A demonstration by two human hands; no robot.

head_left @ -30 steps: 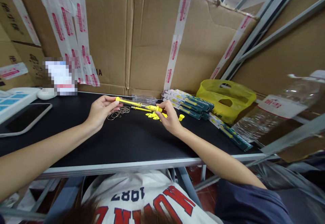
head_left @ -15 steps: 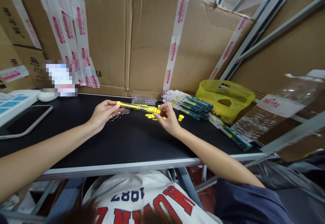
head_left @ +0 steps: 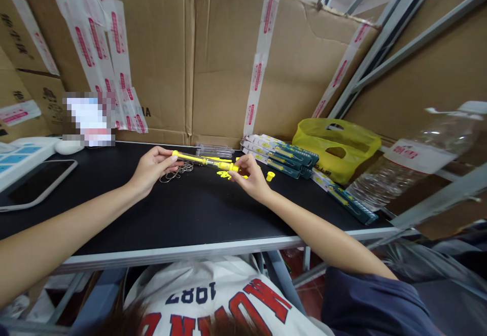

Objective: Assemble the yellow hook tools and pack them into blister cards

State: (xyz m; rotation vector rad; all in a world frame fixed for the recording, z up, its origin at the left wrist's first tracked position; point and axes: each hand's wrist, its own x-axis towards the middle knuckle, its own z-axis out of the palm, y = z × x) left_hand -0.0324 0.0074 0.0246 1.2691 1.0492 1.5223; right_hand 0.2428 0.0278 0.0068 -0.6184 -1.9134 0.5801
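Note:
A slim yellow-and-clear tube (head_left: 205, 161) with yellow ends is held nearly level above the black tabletop. My left hand (head_left: 154, 169) pinches its left end between thumb and fingers. At the other end, the fingers of my right hand (head_left: 251, 176) are closed around the yellow end piece. Small yellow parts (head_left: 223, 174) lie on the table just behind and below the tube, partly hidden by my right hand. A small yellow cap (head_left: 270, 176) stands to the right of that hand. Thin looped wires (head_left: 177, 172) lie beside my left hand.
Clear plastic tubes (head_left: 215, 150) lie at the back. Printed slim boxes (head_left: 281, 156) are stacked right of them, with one box (head_left: 344, 199) apart. Further right are a yellow bag (head_left: 338, 148) and a large bottle (head_left: 414, 158). A phone (head_left: 36, 183) lies left. Cardboard (head_left: 224, 62) walls the back.
Both hands keep their hold on the tube, which stays almost where it was. The whole view has shifted slightly.

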